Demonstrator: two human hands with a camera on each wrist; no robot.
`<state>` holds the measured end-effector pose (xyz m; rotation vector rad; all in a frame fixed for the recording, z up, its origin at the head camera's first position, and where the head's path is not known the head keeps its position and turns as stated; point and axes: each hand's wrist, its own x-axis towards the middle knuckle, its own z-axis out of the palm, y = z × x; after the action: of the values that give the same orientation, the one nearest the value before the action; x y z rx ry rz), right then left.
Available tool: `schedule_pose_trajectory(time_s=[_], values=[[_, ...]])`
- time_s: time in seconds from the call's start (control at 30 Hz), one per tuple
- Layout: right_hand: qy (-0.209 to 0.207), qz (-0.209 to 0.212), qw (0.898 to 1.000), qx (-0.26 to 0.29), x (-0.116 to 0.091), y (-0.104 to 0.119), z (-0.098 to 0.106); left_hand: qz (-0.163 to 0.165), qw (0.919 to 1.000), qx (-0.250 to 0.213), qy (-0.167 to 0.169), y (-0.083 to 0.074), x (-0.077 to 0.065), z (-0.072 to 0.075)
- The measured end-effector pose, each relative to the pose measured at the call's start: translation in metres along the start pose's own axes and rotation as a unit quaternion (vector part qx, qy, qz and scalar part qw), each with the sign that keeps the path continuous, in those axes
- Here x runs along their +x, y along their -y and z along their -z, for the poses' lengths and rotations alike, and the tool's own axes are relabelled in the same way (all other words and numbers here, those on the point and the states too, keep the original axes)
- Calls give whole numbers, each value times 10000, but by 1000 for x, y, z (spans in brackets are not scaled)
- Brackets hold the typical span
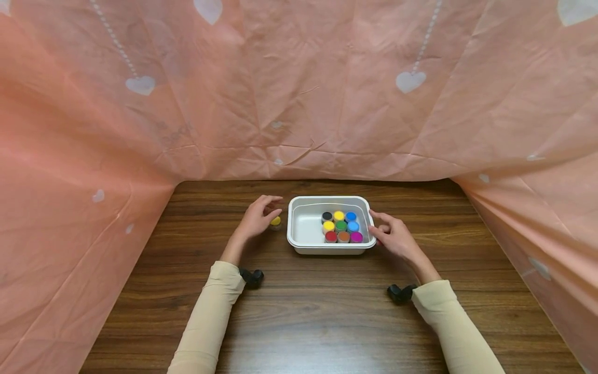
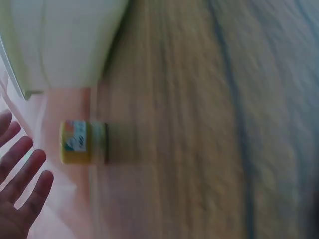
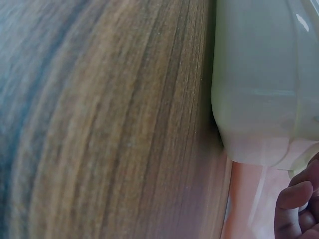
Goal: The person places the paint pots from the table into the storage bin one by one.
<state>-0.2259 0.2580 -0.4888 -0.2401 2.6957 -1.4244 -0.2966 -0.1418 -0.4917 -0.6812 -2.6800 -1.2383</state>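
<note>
A white plastic tray [image 1: 306,228] stands on the table, with several small paint pots in its right half. Their tops are black, yellow, blue, green, red, brown and purple. My right hand [image 1: 394,236] holds the tray's right rim between thumb and forefinger, its other fingers curled in the right wrist view. Outside the tray, just left of it, a lone yellow paint pot [image 2: 75,143] stands upright with a label on its side. My left hand [image 1: 259,215] hovers right beside this pot, partly covering it in the head view. The left fingers [image 2: 32,191] are spread and relaxed, apart from the pot.
The dark wooden table [image 1: 308,311] runs toward me below the tray. A pink cloth [image 1: 299,104] with white hearts hangs behind the table and along both sides. Black wrist cameras [image 1: 252,278] sit near both sleeve cuffs.
</note>
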Motion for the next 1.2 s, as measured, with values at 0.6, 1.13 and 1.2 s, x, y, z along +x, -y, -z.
schedule_pose_trajectory(time_s=[0.6,1.13,1.2], values=[[1,40,10000,29,1,-1,0,653,9934,75,943,26,-7,0],[18,41,10000,-24,0,0,0,799,9909,564,930,20,-4,-4],[13,43,10000,-31,0,0,0,854,9921,424,821,19,-5,-4]])
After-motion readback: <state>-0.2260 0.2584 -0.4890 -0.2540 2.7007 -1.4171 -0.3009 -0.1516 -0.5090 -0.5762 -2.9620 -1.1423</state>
